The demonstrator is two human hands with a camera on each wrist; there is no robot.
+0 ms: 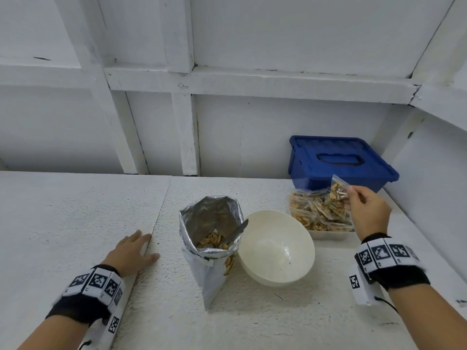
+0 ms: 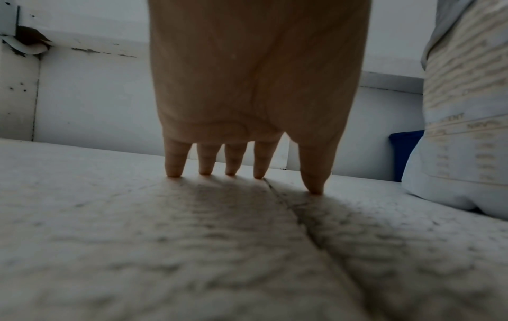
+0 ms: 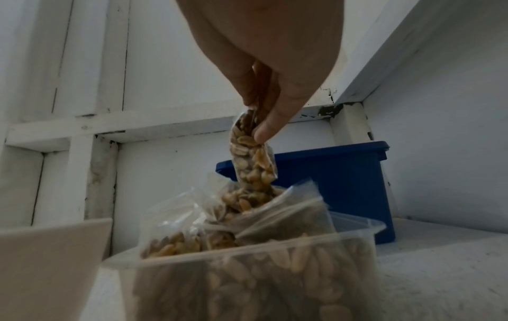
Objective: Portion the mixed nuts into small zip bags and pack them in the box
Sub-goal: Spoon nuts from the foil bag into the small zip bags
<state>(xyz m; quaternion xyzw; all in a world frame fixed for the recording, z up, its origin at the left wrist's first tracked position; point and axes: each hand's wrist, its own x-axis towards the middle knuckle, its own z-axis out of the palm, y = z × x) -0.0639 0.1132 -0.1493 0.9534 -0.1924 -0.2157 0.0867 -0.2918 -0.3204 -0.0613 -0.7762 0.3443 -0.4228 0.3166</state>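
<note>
The table carries the left hand, laid flat with fingers spread, likely as a brace. Right of it the foil nut bag stands open beside the bowl. The right hand pinches a filled zip bag just above the clear box of packed bags, seemingly to add it.

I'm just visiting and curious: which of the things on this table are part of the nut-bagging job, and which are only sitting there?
Part of the job:
- small filled zip bag, pinched by the right hand
- clear box of filled bags
- foil nut bag with scoop
- white bowl

Just sitting there:
- closed blue bin
- left hand, resting on the table
</note>
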